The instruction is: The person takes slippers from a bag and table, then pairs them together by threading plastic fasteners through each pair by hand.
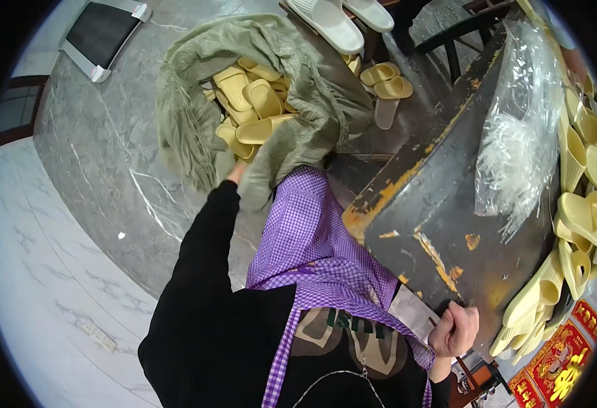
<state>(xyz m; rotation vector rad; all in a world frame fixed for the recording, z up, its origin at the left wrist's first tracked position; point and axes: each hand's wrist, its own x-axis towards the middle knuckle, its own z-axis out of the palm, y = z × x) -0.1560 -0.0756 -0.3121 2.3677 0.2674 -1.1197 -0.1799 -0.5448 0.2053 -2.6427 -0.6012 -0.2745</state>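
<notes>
A large grey-green woven sack (pixel 183 95) stands on the floor with its mouth spread wide. Inside lies a heap of pale yellow slippers (pixel 264 98). My left hand (pixel 239 171) reaches to the sack's near rim, beside the closest slippers; its fingers are hidden by the fabric and slippers. At the table's near edge, my right hand (pixel 455 330) is curled into a fist with nothing visible in it. Bundles of yellow slippers (pixel 581 217) are piled along the right side of the dark, worn table (pixel 407 238).
A clear plastic bag of thin white strands (pixel 516 136) lies on the table. White slippers (pixel 329 24) rest on a surface behind the sack. More yellow slippers (pixel 387 80) sit near the stool legs. A black-topped treadmill-like object (pixel 101 34) stands far left. Red decorations (pixel 560 364) show lower right.
</notes>
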